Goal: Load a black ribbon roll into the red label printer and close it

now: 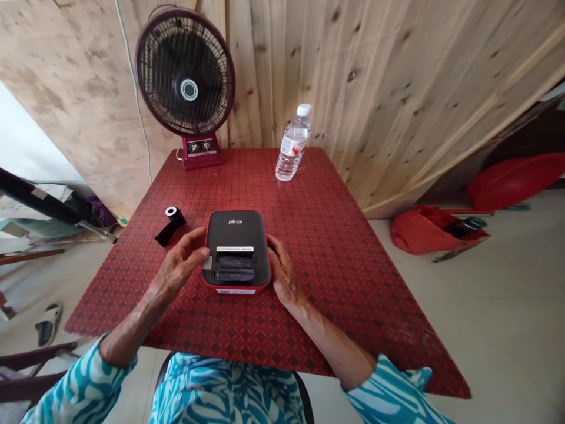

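Note:
A small thermal label printer [232,229], black on top with a red lower body, lies on the table in front of me. Dark strip material shows in the window near its front, under a white sticker. My left hand [179,259] holds the printer's left side, its thumb at the top edge and its fingers reaching along the side. Against the right side, my right hand [285,271] is curled round the body, with some fingertips hidden behind it. Left of the printer stands a small black roll [173,217] with a white core, its loose end lying on the table.
The red patterned table [353,294] narrows toward a wooden wall. At the back stand a dark red fan [188,88] and a clear water bottle [293,147] with a white cap. A red bag [419,232] lies on the floor to the right.

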{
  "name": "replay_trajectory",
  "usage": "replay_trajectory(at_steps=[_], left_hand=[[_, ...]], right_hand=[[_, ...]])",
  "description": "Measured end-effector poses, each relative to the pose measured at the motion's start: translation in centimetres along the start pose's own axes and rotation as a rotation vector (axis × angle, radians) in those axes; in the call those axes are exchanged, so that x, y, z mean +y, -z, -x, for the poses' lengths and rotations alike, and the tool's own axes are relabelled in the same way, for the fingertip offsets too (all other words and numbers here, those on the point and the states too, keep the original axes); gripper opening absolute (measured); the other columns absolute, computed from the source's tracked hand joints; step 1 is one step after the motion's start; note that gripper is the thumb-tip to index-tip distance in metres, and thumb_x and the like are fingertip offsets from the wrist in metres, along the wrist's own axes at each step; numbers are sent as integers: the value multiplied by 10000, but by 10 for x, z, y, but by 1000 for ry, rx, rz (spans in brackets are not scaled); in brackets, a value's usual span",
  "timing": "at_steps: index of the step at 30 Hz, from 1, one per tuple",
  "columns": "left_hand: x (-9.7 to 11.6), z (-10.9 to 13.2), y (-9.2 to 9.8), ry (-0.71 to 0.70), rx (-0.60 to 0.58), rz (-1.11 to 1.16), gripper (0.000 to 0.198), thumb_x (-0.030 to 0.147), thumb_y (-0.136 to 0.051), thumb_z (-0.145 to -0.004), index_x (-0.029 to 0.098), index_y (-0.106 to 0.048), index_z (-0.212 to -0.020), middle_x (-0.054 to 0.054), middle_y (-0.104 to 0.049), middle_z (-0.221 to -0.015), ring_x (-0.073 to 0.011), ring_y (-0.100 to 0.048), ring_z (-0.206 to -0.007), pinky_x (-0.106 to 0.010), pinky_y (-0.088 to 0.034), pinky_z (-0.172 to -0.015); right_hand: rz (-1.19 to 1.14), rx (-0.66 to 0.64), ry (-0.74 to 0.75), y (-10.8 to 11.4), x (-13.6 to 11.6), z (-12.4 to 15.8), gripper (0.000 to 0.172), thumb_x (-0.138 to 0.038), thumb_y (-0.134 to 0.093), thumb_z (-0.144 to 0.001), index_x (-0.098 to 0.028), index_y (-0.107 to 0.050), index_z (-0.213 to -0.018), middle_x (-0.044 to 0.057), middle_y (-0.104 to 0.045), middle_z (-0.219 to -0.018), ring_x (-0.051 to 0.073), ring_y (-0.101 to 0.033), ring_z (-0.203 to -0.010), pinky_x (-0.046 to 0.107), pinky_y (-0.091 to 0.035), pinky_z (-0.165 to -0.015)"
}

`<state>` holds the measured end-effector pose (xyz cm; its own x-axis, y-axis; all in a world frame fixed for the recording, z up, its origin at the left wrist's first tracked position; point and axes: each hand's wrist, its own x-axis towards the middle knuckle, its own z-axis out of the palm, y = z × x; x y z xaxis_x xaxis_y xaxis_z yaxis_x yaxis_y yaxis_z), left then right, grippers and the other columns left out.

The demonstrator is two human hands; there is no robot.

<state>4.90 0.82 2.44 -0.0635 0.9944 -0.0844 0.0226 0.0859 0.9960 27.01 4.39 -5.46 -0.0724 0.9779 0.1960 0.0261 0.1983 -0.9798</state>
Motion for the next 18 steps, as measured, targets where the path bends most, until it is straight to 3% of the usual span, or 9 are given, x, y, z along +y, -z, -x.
replay_trajectory(at_steps=[11, 18], left_hand=[[-2, -2, 10, 96, -110, 90, 637, 357, -752, -742, 207, -526, -1318, -123, -603, -1312, -338, -538, -1228, -424, -475, -981], [1, -3, 11, 95, -152, 26, 630, 314, -737, -756, 246, -513, -1341, -106, -540, -1391, -340, -435, -1328, -416, -471, -1003]], right_hand=[[41, -19, 16, 4, -2, -1, 353, -430, -431, -951, -266, -559, -1235, 61, -590, -1257, 221, -532, -1190, 440, -402, -1062], [37, -8, 16, 4, -1, 0, 340, -426, -440, -951, -281, -569, -1231, 49, -588, -1269, 224, -531, -1193, 440, -400, -1062]])
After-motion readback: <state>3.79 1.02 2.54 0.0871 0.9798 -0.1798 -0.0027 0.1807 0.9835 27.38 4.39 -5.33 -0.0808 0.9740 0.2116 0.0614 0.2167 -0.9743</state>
